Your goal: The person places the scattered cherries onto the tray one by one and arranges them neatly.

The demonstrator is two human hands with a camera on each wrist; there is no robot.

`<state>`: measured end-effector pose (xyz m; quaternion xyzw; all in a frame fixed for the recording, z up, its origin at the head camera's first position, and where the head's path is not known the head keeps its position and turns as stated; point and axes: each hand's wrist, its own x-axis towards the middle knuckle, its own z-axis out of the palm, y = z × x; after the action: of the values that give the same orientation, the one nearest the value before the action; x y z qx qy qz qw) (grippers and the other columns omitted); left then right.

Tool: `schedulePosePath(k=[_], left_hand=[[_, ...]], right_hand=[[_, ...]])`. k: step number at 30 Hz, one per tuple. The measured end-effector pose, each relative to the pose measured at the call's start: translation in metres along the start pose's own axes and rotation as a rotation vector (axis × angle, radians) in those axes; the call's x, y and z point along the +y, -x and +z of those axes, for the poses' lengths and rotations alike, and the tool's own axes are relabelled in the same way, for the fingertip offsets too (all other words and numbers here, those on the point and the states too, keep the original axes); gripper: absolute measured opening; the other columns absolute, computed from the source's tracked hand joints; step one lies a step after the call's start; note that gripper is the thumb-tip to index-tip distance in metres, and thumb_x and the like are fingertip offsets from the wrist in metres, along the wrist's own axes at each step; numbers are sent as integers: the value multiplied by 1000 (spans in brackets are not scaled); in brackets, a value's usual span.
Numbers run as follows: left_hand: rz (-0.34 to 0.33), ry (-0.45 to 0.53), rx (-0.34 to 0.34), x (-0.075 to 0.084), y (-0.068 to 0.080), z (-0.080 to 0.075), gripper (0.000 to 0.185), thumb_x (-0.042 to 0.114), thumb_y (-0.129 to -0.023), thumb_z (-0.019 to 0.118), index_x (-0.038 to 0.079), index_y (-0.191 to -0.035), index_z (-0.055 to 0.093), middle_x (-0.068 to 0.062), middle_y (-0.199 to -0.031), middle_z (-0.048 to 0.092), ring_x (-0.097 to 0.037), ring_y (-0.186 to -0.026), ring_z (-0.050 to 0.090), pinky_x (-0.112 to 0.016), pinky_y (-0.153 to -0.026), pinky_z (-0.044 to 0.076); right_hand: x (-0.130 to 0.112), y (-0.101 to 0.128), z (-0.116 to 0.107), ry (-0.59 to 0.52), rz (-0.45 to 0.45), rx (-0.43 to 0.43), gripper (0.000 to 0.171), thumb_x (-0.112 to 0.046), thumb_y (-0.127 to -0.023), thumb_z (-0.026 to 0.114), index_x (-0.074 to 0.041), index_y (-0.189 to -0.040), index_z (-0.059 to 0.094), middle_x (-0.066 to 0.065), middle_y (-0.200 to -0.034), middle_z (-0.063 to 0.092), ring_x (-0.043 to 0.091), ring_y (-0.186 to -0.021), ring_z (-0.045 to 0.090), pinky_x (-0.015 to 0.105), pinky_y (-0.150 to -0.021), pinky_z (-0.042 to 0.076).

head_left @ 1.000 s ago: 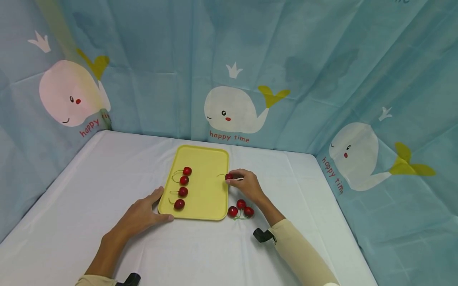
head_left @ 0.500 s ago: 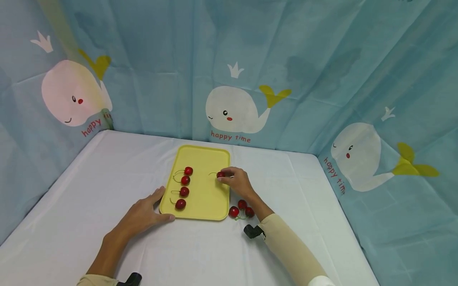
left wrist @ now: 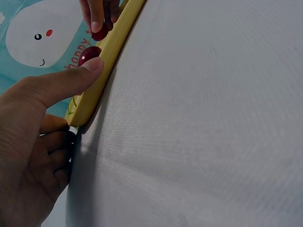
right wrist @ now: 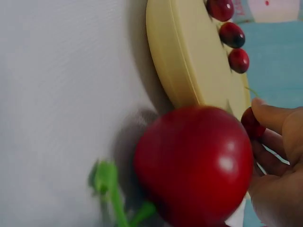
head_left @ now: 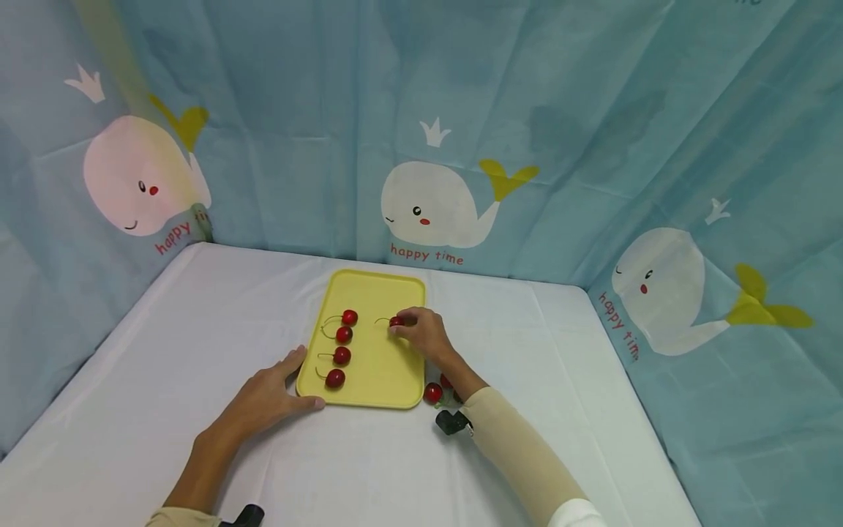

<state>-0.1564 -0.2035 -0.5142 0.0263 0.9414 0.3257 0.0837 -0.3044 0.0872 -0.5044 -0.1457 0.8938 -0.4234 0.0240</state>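
Note:
My right hand [head_left: 426, 337] pinches a dark red cherry [head_left: 395, 321] between thumb and fingertips, over the right half of a yellow tray [head_left: 382, 377]. Its thin stem points left. Several cherries [head_left: 341, 356] lie in a column along the tray's left side, stems to the left. My left hand [head_left: 263, 402] holds the tray's near left corner, the thumb [left wrist: 94, 65] at the front rim and the other fingers at the left side. In the right wrist view the held cherry [right wrist: 252, 124] shows beside the fingertips.
More cherries [head_left: 433, 393] lie on the white tablecloth [head_left: 369, 468] off the tray's near right corner, partly hidden by my right forearm; one looms large in the right wrist view. A blue curtain [head_left: 296, 183] with whale prints stands behind and beside the table.
My right hand has carried its cherry left from the tray's right edge to farther over the tray. The right forearm now covers part of the loose cherries. My left hand stays at the corner.

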Motion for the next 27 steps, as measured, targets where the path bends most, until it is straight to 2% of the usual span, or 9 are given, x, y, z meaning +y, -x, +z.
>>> schedulePosePath(k=[8, 22, 27], left_hand=[[3, -1, 3, 1, 1, -1, 122, 68, -80, 82, 1, -166, 28, -26, -168, 33, -51, -153, 34, -70, -120, 35], [-12, -6, -2, -1, 0, 1, 122, 70, -80, 81, 5, -168, 27, -24, -169, 33, -51, -154, 35, -71, -118, 36], [-15, -6, -4, -1, 0, 0, 121, 70, -80, 81, 5, -168, 27, -24, -169, 33, -51, -153, 34, -71, -118, 36]], right_hand=[[-3, -6, 8, 13, -8, 3, 33, -19, -94, 84, -3, -123, 77, 12, -121, 76, 24, -110, 69, 38, -94, 60], [0, -9, 12, 35, 6, 7, 35, -21, -94, 84, -4, -123, 77, 10, -118, 77, 21, -106, 68, 34, -92, 60], [-2, -9, 12, 28, 6, 10, 38, -21, -94, 84, -2, -125, 76, 11, -121, 76, 21, -109, 69, 36, -96, 60]])
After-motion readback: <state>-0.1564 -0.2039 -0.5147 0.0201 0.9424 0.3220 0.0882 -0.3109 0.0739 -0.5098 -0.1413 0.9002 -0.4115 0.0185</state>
